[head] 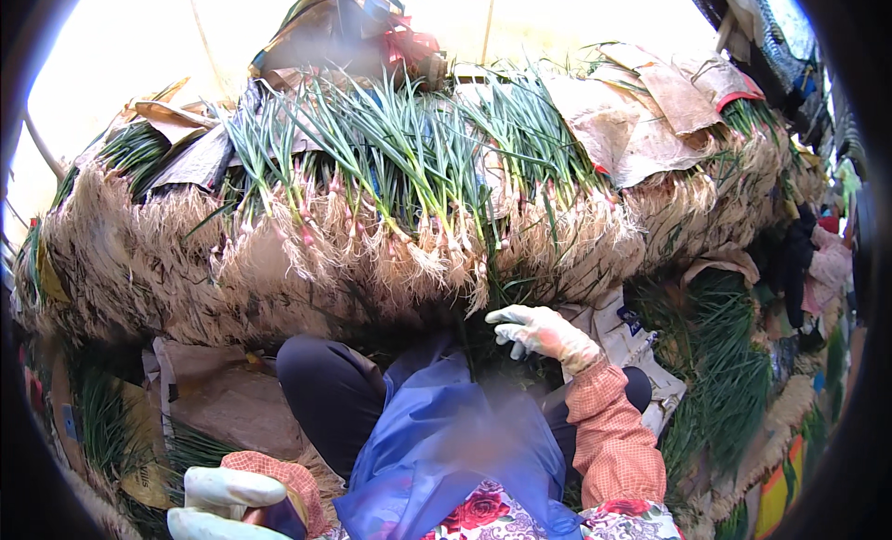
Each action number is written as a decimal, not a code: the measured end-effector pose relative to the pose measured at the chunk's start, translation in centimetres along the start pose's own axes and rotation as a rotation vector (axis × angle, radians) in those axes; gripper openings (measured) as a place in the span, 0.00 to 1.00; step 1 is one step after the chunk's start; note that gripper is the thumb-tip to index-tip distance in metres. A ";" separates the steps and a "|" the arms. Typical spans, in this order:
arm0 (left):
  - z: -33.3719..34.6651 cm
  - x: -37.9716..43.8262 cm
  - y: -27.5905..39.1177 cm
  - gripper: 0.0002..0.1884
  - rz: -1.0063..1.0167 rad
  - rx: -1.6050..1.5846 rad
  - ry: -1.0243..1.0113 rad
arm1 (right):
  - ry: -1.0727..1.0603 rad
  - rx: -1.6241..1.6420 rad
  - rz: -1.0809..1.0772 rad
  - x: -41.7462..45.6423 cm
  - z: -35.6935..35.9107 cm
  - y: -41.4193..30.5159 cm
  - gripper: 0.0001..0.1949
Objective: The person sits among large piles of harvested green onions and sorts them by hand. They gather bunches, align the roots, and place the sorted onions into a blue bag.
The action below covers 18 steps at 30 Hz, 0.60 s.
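My right hand [543, 334], in a whitish glove with an orange checked sleeve, is raised over my right knee, its fingers apart and no object visible in it. It is just below the hanging roots of a long heap of green garlic plants [418, 163], whose leaves point away from me. My left hand [230, 502], gloved too, is low at the left by the picture's edge; its palm side is partly hidden, and a small brown thing shows beside its fingers. A blue plastic apron [446, 428] covers my lap between dark-trousered knees.
Sacking sheets [627, 122] lie over parts of the heap. A brown sack [230, 407] is on the ground at left, a white sack [637, 359] at right. More green plants [725, 359] lie at the right. Another person in pink [828, 268] is at the far right.
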<state>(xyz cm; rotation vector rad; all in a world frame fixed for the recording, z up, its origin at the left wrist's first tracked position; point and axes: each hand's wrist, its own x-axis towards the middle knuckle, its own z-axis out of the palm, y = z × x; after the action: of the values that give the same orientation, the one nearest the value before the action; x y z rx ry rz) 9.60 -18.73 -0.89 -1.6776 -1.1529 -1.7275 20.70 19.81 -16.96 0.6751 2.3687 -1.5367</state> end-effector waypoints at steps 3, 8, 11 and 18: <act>-0.3 -0.8 0.6 0.31 0.038 0.009 0.002 | -0.040 -0.253 -0.150 1.7 1.0 -3.0 0.22; -1.1 -1.8 1.5 0.31 0.057 0.039 0.003 | -0.176 -0.345 -0.308 2.4 2.6 -5.6 0.21; -1.5 -2.2 1.9 0.31 0.055 0.059 0.002 | -0.182 -0.275 -0.369 2.3 3.2 -6.4 0.21; 1.3 -0.4 1.0 0.37 -0.358 -0.249 0.167 | -0.440 0.015 -0.432 -0.2 4.3 -11.6 0.22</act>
<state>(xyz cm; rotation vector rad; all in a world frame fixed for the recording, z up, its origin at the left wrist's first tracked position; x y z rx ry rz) 11.20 -18.23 -1.16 -1.4898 -1.2594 -2.2680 14.87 11.88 -9.41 -0.1855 2.2419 -1.6485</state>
